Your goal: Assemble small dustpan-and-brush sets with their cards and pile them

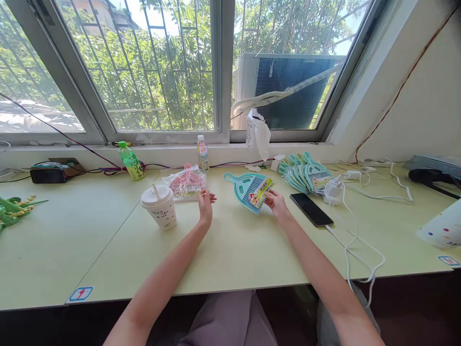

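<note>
My right hand grips the lower right edge of a teal mini dustpan, by its yellow printed label. Its looped handle points to the upper left, and a brush part with stripes shows within the pan. Just in front of a clear-wrapped pink pack is my left hand, fingers loosely bent and holding nothing that I can see. Whether it touches the wrapping I cannot tell. Right of the held dustpan lies a pile of several similar teal dustpans, partly in plastic.
A white lidded cup with a straw stands left of my left hand. Behind are a green bottle and a clear bottle. A black phone and white cables lie at right. Green toy-like pieces rest far left.
</note>
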The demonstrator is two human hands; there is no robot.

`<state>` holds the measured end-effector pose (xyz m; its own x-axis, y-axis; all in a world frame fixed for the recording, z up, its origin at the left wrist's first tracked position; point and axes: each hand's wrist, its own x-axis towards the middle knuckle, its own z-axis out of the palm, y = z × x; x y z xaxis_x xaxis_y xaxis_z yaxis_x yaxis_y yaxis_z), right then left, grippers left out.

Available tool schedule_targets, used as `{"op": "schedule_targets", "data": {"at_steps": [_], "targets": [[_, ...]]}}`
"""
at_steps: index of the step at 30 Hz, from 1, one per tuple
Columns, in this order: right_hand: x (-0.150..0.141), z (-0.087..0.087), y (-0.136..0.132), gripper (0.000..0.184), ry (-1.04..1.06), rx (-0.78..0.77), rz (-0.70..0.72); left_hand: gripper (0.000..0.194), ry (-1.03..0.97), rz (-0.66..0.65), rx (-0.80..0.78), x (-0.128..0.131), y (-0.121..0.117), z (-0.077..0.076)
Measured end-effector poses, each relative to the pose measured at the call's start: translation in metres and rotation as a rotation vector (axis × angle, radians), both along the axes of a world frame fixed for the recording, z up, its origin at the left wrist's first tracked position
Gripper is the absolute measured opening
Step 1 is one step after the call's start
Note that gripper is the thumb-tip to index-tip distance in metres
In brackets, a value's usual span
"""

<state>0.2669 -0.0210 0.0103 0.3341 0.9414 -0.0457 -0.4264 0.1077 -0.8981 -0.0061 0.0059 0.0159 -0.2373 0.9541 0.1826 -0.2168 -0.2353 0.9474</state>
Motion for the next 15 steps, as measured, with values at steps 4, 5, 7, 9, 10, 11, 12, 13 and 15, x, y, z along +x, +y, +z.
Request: {"op": "schedule_targets", "data": {"at_steps": [4, 5, 7, 9, 10, 11, 12, 13, 15], "targets": [[-0.018, 0.001, -0.005, 0.026, -0.086, 0.004, 0.219, 0.039, 0.079, -0.546, -0.192, 0.022, -0.013, -0.015], [-0.022, 0.001, -0.005, 0.027, -0.119, 0.000, 0.280, 0.039, 0.075, -0.609, -0.210, 0.025, -0.015, -0.017], [-0.027, 0.000, -0.005, 0.026, -0.203, -0.019, 0.364, 0.040, 0.071, -0.614, -0.218, 0.025, -0.017, -0.018], [-0.024, -0.001, -0.003, 0.022, -0.318, -0.059, 0.353, 0.043, 0.082, -0.512, -0.221, 0.020, -0.015, -0.016], [-0.020, -0.002, -0.001, 0.021, -0.400, -0.089, 0.305, 0.044, 0.089, -0.462, -0.213, 0.017, -0.013, -0.013], [-0.013, -0.002, 0.001, 0.020, -0.512, -0.119, 0.237, 0.045, 0.098, -0.421, -0.195, 0.014, -0.010, -0.011], [-0.005, -0.002, 0.002, 0.020, -0.659, -0.153, 0.153, 0.047, 0.105, -0.388, -0.171, 0.010, -0.007, -0.009], [0.004, -0.002, 0.003, 0.022, -0.837, -0.194, 0.061, 0.048, 0.110, -0.363, -0.146, 0.007, -0.004, -0.007], [0.023, -0.001, 0.002, 0.028, -1.223, -0.290, -0.106, 0.050, 0.117, -0.340, -0.115, 0.002, 0.000, -0.004]]}}
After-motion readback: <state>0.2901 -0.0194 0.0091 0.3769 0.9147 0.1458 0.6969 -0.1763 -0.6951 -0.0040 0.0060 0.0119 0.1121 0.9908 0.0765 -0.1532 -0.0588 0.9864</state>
